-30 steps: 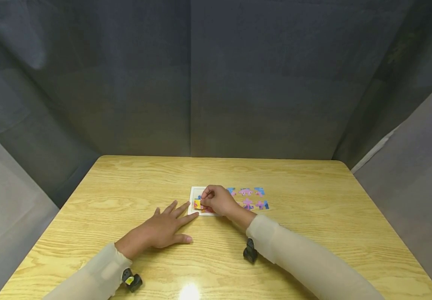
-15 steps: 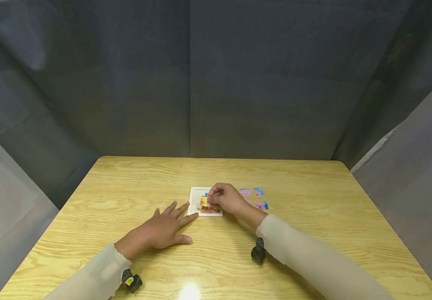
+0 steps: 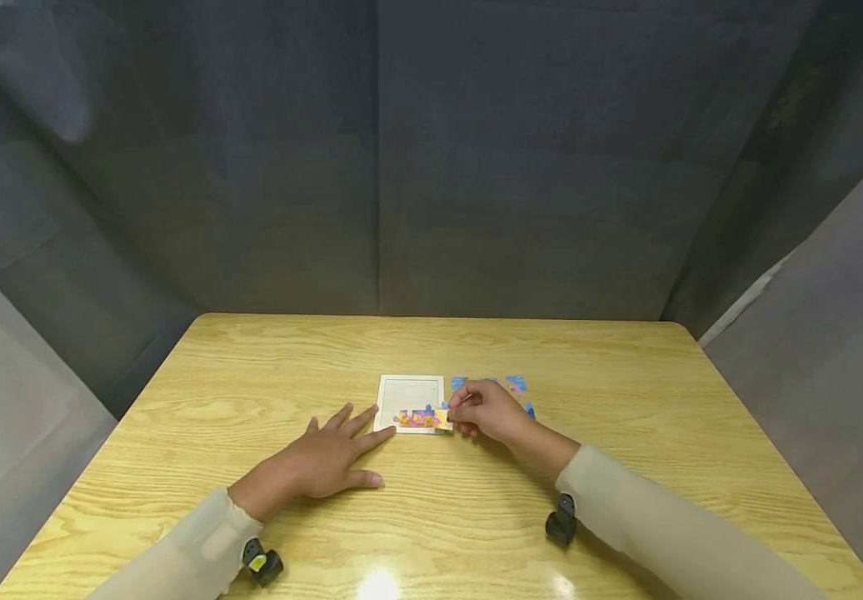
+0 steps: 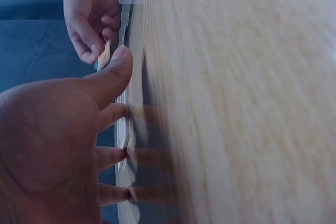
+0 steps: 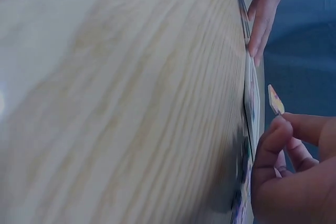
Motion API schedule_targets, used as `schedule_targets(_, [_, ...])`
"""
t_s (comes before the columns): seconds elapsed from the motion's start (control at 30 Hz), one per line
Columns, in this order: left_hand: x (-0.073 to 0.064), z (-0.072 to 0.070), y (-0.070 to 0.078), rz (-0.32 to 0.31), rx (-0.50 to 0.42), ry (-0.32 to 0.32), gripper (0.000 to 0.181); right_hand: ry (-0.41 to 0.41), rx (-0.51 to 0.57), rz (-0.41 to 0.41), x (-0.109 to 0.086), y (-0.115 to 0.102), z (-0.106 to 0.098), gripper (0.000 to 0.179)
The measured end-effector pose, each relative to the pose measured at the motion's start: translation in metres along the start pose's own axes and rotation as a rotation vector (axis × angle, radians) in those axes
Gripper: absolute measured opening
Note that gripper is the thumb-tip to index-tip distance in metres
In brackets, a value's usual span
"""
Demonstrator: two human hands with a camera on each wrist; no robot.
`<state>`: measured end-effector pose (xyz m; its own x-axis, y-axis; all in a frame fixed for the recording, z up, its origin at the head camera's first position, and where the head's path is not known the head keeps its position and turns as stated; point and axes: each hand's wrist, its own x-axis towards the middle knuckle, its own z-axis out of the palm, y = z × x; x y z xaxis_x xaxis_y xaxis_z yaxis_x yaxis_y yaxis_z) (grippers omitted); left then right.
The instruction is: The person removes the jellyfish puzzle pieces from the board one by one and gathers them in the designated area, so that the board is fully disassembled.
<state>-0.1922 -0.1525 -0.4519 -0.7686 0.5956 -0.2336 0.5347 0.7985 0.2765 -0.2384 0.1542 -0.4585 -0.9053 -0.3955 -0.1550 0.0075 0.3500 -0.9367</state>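
A white-framed puzzle tray (image 3: 411, 379) lies on the table, with joined puzzle pieces (image 3: 416, 419) along its near edge. My right hand (image 3: 493, 410) pinches a yellow puzzle piece (image 3: 442, 418) between thumb and forefinger over the tray's near right corner. In the right wrist view that puzzle piece (image 5: 275, 100) stands tilted, raised above the tray. My left hand (image 3: 326, 457) lies flat with spread fingers, its fingertips at the tray's left edge. The left wrist view shows the left palm (image 4: 50, 145) and, beyond it, the right hand (image 4: 92, 17) with the piece.
Loose puzzle pieces (image 3: 516, 383) lie right of the tray, partly hidden behind the right hand. The wooden table (image 3: 274, 358) ends at a dark curtain (image 3: 521, 167) at the back. Each wrist wears a small black camera (image 3: 561, 522).
My right hand has carried the yellow puzzle piece rightward, from the tray's left side to its near right corner. The joined pieces are now uncovered. The left hand has stayed still.
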Motion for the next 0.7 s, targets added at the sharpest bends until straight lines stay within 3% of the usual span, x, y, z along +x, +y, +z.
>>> schedule_targets(0.3, [-0.001,0.0,0.0,0.01,-0.009,0.007,0.075,-0.002,-0.075,-0.009,-0.02,0.003,-0.013,0.014])
schedule_targets(0.7, [-0.001,0.0,0.0,0.004,-0.01,0.004,0.075,-0.005,-0.147,0.008,-0.029,0.012,-0.013,0.005])
